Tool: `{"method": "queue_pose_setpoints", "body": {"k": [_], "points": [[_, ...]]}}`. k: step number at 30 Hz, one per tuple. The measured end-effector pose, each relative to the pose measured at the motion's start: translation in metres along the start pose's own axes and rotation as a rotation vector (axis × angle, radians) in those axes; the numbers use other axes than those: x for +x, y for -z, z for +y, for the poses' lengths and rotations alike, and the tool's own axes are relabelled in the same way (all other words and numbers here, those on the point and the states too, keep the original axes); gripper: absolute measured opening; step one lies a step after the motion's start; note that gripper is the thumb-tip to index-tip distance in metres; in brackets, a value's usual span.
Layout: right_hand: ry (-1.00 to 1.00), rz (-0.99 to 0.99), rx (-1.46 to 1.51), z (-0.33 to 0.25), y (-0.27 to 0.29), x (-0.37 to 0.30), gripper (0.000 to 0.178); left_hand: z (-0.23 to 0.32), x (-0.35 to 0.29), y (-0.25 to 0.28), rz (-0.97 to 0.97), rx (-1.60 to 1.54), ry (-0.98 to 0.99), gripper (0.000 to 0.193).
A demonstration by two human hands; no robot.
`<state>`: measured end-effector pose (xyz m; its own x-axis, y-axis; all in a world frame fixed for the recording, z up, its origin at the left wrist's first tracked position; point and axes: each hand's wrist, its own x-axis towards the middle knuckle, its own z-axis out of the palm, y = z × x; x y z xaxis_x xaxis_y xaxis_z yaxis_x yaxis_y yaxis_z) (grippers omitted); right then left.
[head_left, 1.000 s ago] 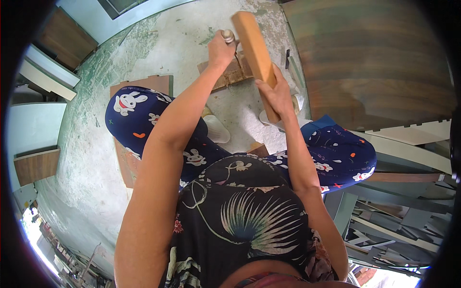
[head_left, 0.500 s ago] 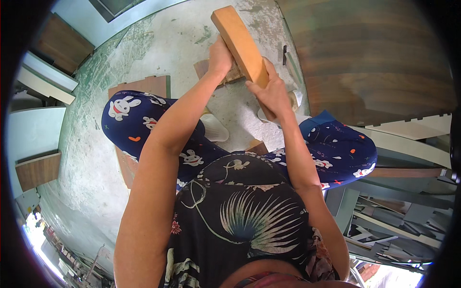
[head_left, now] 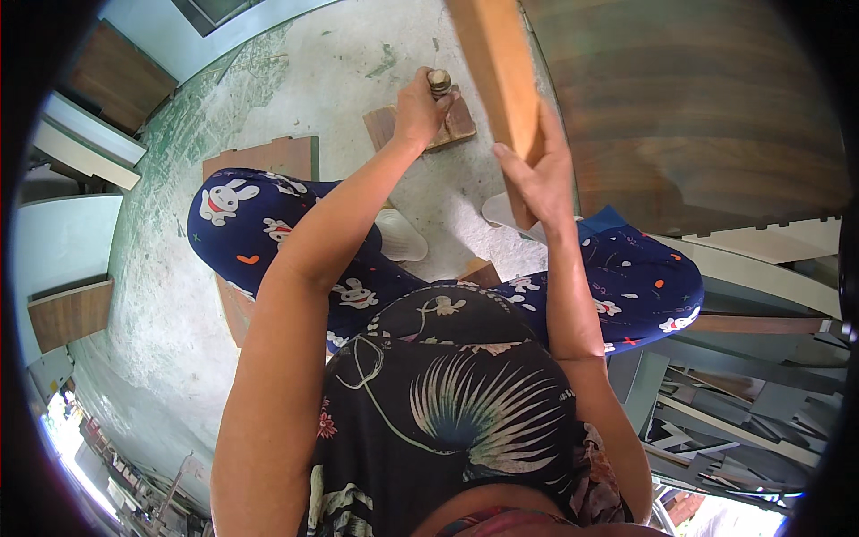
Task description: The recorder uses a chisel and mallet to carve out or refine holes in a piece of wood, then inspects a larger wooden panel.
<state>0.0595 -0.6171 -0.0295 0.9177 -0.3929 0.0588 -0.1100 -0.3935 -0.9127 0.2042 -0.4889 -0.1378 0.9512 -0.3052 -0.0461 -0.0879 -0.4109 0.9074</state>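
Seen from above, a seated person in rabbit-print trousers (head_left: 268, 215) grips a long wooden block (head_left: 497, 72) in the right hand (head_left: 534, 179), holding it raised and tilted over a concrete floor (head_left: 170, 295). The left hand (head_left: 417, 112) closes around a small brass-coloured cylindrical piece (head_left: 438, 82) above a small wooden board (head_left: 452, 125). A large wooden panel (head_left: 698, 107) lies to the right.
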Motion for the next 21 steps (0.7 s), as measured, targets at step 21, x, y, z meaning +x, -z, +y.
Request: {"method": "queue_pose_setpoints", "body": {"k": [21], "points": [[-0.092, -0.050, -0.035, -0.002, 0.014, -0.001, 0.079, 0.011, -0.016, -0.003, -0.030, 0.031, -0.009, 0.032]]}}
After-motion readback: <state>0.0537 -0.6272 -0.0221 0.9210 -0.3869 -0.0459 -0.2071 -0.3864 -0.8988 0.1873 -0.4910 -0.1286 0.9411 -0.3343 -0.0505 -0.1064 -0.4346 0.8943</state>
